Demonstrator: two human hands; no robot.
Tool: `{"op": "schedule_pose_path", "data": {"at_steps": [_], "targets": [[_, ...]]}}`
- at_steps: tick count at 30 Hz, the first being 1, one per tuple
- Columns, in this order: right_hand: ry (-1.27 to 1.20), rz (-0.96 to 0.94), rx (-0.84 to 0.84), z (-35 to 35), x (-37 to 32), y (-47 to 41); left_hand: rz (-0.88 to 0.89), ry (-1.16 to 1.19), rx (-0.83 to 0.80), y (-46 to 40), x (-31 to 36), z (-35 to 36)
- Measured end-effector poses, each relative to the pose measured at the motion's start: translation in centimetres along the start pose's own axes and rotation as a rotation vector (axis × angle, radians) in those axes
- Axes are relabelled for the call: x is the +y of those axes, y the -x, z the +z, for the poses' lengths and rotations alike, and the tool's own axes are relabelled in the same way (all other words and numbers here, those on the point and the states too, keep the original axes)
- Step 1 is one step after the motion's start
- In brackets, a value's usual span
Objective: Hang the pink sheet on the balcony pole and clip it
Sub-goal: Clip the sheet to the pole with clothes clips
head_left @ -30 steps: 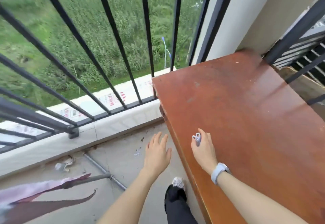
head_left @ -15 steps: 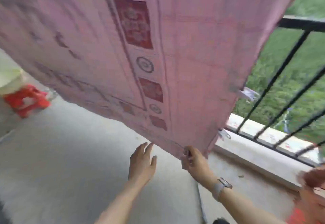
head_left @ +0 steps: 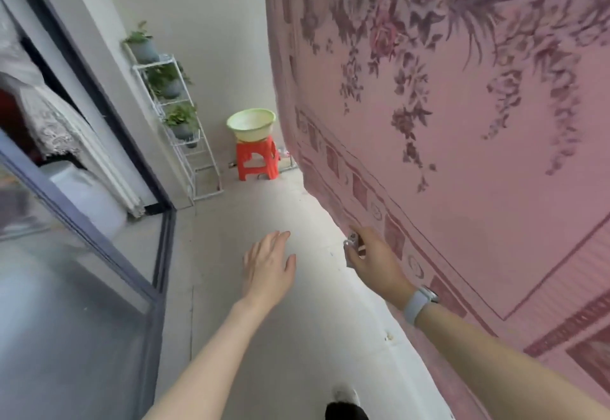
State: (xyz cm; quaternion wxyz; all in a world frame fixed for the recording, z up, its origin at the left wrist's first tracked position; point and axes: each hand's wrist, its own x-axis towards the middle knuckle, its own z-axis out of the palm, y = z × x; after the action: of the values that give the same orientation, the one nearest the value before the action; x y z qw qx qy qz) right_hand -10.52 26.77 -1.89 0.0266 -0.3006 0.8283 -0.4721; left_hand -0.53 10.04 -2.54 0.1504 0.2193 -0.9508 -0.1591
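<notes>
The pink sheet, printed with dark flowers and a bordered edge, hangs down across the right half of the view; the pole above it is out of sight. My right hand, a pale watch on its wrist, is shut on a small grey clip just beside the sheet's lower edge. My left hand hovers over the floor to the left with its fingers spread and nothing in it.
At the far wall an orange stool carries a pale green basin. A white rack with potted plants stands beside it. A sliding glass door runs along the left. The concrete floor lies between.
The view swung from the brown table and railing to the left, along the hanging sheet toward the far wall. My right hand kept the clip throughout; my left hand stayed spread.
</notes>
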Motion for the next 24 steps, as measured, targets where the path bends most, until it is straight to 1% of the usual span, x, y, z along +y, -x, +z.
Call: {"op": "schedule_pose_path", "data": {"at_steps": [6,8,11,16,21,24], "targets": [[-0.057,-0.141,0.062,2.2,-1.2,-20.4,-0.042,0.011,0.112,-19.3,-3.0,-2.9],[-0.079,-0.170,0.073,3.7,-2.2,-26.7,-0.047,0.056,0.163,-24.5,-4.2,-3.9],[-0.092,-0.208,0.061,6.1,-3.3,-33.0,-0.041,0.107,0.198,-29.9,-6.3,-4.9],[-0.068,-0.268,0.022,12.8,-2.8,-46.0,-0.110,0.181,0.202,-41.6,-14.3,-3.9],[-0.006,-0.305,0.029,20.1,-2.3,-60.4,-0.071,0.145,0.216,-54.9,-22.6,-2.7],[0.066,-0.277,0.041,23.3,-3.2,-69.5,-0.032,0.121,0.226,-64.1,-27.3,-3.1]]}}
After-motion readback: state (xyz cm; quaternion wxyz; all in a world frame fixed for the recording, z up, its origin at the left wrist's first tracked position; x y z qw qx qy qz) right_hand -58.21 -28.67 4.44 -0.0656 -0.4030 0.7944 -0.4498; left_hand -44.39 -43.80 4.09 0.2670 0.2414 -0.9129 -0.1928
